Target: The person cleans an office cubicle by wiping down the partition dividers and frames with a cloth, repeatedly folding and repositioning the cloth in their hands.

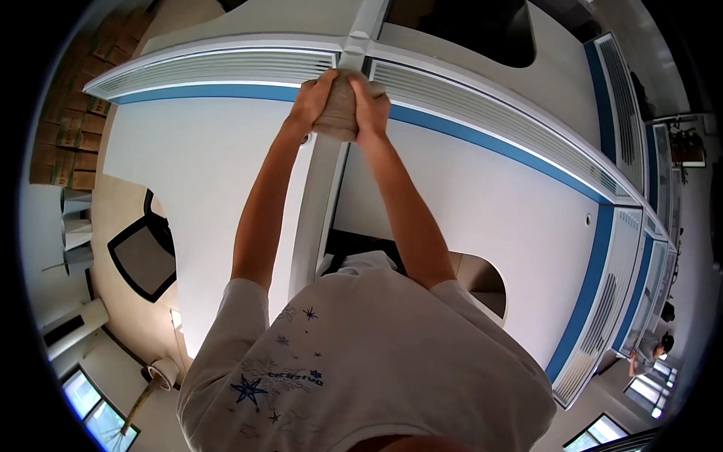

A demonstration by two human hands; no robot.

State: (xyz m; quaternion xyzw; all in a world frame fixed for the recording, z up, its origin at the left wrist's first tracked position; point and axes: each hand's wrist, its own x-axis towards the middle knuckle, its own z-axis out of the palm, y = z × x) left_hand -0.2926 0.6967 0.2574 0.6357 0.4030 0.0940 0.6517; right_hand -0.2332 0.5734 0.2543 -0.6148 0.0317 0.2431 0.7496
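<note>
A beige-grey folded cloth [337,113] is gripped between my two hands, at the upper end of the narrow divider [313,188] between two white desks. My left hand [312,102] wraps round its left side. The fingers of my right hand [370,108] are closed on its right side. The cloth lies by the post [355,54] where the slatted partition panels meet. Whether it touches the post cannot be made out. Both arms are stretched forward.
Slatted panels with blue strips [482,141] run behind the white desktops [207,143]. A black-framed chair [147,256] stands at left, near stacked cardboard boxes [71,143]. A potted plant [162,371] is at lower left. Another person [649,352] is far right.
</note>
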